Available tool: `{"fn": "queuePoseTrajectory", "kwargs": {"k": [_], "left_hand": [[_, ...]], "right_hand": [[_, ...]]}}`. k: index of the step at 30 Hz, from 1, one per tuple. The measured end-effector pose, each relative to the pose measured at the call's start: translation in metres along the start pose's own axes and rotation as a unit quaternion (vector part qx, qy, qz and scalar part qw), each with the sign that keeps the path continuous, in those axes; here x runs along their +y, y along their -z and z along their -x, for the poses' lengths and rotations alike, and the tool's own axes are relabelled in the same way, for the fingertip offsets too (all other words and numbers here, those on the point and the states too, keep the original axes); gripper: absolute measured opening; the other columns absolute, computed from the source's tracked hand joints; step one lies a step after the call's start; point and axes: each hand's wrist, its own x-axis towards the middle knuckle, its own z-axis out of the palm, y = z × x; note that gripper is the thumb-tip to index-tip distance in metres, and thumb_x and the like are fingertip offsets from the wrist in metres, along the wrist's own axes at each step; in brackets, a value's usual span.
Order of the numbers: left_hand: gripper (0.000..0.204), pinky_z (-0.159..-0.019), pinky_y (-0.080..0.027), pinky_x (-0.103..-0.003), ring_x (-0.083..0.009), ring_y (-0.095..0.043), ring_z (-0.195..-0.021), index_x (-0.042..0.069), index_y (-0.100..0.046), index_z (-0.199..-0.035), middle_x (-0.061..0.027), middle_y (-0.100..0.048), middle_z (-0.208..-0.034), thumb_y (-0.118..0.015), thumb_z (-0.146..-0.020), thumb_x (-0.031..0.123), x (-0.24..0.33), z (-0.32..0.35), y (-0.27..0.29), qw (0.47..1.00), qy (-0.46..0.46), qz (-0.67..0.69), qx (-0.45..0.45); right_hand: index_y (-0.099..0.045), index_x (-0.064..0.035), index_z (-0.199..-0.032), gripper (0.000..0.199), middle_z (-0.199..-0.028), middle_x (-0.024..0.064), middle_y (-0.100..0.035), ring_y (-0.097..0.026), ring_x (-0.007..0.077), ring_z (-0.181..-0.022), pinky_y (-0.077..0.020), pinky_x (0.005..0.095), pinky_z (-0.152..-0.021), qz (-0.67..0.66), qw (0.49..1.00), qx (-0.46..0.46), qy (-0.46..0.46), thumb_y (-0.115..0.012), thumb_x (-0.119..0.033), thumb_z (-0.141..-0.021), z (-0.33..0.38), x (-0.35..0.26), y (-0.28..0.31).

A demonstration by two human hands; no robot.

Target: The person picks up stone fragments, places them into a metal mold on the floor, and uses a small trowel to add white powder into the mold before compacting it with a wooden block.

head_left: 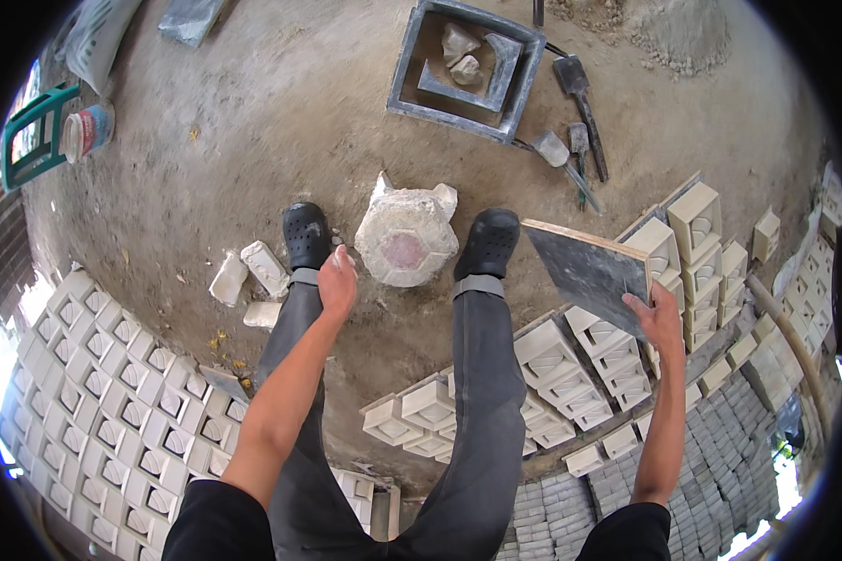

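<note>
I see right hand (660, 316) gripping flat dark board (589, 271) by lower corner, held tilted above stacked white blocks (571, 369). Left hand (337, 280) empty, fingers loosely curled, hovering just beside round plaster cast (407, 238) on dirt floor (253, 140) between black clogs (306, 234). Square grey mould frame (468, 70) sits farther off, trowels (580, 122) near it.
</note>
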Motion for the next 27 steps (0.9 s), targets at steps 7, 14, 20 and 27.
{"fn": "queuePoseTrajectory", "kwargs": {"k": [7,14,20,27], "left_hand": [[0.056,-0.099,-0.042,-0.035,-0.0210,-0.054,-0.120,0.001,-0.048,-0.136,-0.0119,-0.058,-0.130,-0.056,-0.099,0.043,-0.001,-0.021,0.017,0.963,-0.080,0.257,-0.022],[0.066,-0.102,-0.040,-0.036,-0.0203,-0.052,-0.120,-0.003,-0.048,-0.135,-0.0121,-0.058,-0.128,-0.061,-0.095,0.048,0.028,-0.029,0.028,0.942,-0.111,0.295,-0.115],[0.080,-0.100,-0.041,-0.034,-0.0270,-0.056,-0.113,-0.009,-0.051,-0.124,-0.0194,-0.059,-0.119,-0.079,-0.078,0.050,0.041,-0.028,0.014,0.986,-0.155,0.033,-0.060],[0.074,-0.102,-0.040,-0.041,-0.0366,-0.049,-0.118,-0.008,-0.053,-0.119,-0.0256,-0.052,-0.120,-0.080,-0.076,0.046,0.051,-0.051,0.003,0.976,-0.212,-0.053,-0.012]], "right_hand": [[-0.065,0.0021,-0.112,0.036,-0.099,0.0074,-0.071,-0.063,0.0126,-0.089,-0.0502,0.0306,-0.082,-0.244,0.962,-0.117,-0.032,-0.076,-0.019,-0.084,-0.034,-0.089,-0.082],[-0.065,-0.0003,-0.115,0.037,-0.107,0.0058,-0.068,-0.061,0.0140,-0.096,-0.0482,0.0310,-0.087,-0.420,0.885,-0.187,-0.069,-0.076,-0.020,-0.085,-0.049,-0.103,-0.246],[-0.060,0.0008,-0.122,0.041,-0.116,0.0078,-0.066,-0.060,0.0162,-0.104,-0.0461,0.0313,-0.093,-0.497,0.838,-0.179,-0.135,-0.074,-0.019,-0.088,-0.051,-0.084,-0.319],[-0.055,0.0020,-0.126,0.047,-0.120,0.0101,-0.065,-0.061,0.0179,-0.107,-0.0457,0.0319,-0.094,-0.522,0.835,-0.088,-0.148,-0.073,-0.020,-0.089,-0.051,-0.093,-0.345]]}}
